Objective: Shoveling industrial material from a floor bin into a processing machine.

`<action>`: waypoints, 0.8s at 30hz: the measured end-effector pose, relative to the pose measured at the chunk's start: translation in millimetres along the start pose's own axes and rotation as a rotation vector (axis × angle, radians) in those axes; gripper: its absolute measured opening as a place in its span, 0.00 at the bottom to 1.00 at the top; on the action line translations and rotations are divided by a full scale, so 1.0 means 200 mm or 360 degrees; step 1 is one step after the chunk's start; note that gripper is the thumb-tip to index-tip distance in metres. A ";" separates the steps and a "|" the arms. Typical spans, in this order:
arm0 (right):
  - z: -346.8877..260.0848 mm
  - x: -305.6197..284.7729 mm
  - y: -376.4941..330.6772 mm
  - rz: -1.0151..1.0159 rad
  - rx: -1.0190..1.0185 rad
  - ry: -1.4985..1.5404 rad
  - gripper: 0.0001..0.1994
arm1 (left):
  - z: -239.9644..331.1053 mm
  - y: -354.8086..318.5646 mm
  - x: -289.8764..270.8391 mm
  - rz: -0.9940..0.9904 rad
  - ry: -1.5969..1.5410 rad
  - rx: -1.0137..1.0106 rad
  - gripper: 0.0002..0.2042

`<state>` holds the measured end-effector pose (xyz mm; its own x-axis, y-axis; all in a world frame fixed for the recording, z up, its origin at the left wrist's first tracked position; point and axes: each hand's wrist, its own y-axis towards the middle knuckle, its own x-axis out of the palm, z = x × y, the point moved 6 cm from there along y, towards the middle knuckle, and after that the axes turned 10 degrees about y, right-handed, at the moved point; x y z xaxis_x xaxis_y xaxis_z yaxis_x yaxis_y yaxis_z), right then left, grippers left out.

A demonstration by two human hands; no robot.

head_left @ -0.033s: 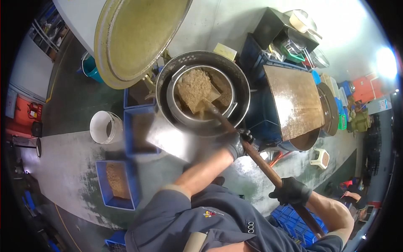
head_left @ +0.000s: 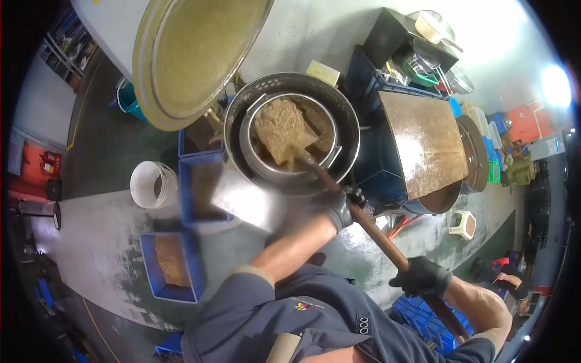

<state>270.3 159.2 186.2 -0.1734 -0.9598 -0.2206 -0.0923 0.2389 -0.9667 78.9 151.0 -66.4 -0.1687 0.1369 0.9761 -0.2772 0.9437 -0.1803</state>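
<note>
Both my hands wear dark gloves and are wrapped round the wooden handle of a shovel (head_left: 382,241). My left hand (head_left: 342,212) grips it lower down, nearer the blade. Farther up the shaft, my right hand (head_left: 420,276) is closed round it. The blade rests inside a metal pot (head_left: 246,136), heaped with a brown, crumbly material (head_left: 278,126). More of that material lies in the pot around the blade. The pot sits inside a larger, dark-walled round vessel (head_left: 351,118), whose raised yellowish lid (head_left: 203,54) tilts at the upper left.
Left stand a white bucket (head_left: 140,184), a blue crate (head_left: 189,212) and another blue crate (head_left: 148,257) holding brown material. At right a brown board (head_left: 417,139) covers a dark container. A white stool (head_left: 463,225) and stacked blue crates (head_left: 423,323) stand nearby; another person (head_left: 511,278) is farther right.
</note>
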 end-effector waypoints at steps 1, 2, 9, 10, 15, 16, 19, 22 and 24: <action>0.02 0.02 -0.03 -0.0081 -0.0013 0.0109 0.10 | -0.04 -0.05 0.05 -0.0146 -0.0012 -0.0005 0.10; 0.09 0.05 -0.06 -0.0083 -0.0001 0.0032 0.10 | -0.10 -0.12 0.03 0.0124 0.0119 -0.0031 0.10; 0.00 0.03 -0.11 -0.0207 0.0036 0.0187 0.09 | -0.05 -0.10 0.08 -0.0187 -0.0009 -0.0061 0.09; 0.01 0.01 -0.15 -0.0101 0.0046 0.0015 0.09 | -0.09 -0.15 0.07 0.0494 0.0124 -0.0115 0.08; 0.04 0.07 -0.01 -0.0222 0.0073 0.0373 0.10 | 0.11 -0.18 0.00 0.0239 0.0137 0.0039 0.06; 0.05 0.08 -0.04 -0.0230 0.0050 0.0268 0.10 | 0.14 -0.18 -0.10 0.0440 0.0206 0.0055 0.06; 0.05 0.07 -0.12 -0.0146 0.0095 0.0116 0.10 | 0.20 -0.20 -0.07 0.0649 0.0331 0.0085 0.08; 0.14 0.07 -0.16 -0.0157 0.0031 0.0176 0.12 | 0.23 -0.18 0.10 0.0512 0.0155 0.0034 0.10; 0.19 0.05 -0.16 -0.0164 0.0028 0.0128 0.12 | 0.26 -0.14 0.01 0.0552 0.0209 0.0023 0.10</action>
<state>308.3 136.8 210.0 -0.2421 -0.9640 -0.1097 -0.0965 0.1364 -0.9859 36.7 109.6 -65.7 -0.1325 0.4864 0.8636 -0.2385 0.8301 -0.5041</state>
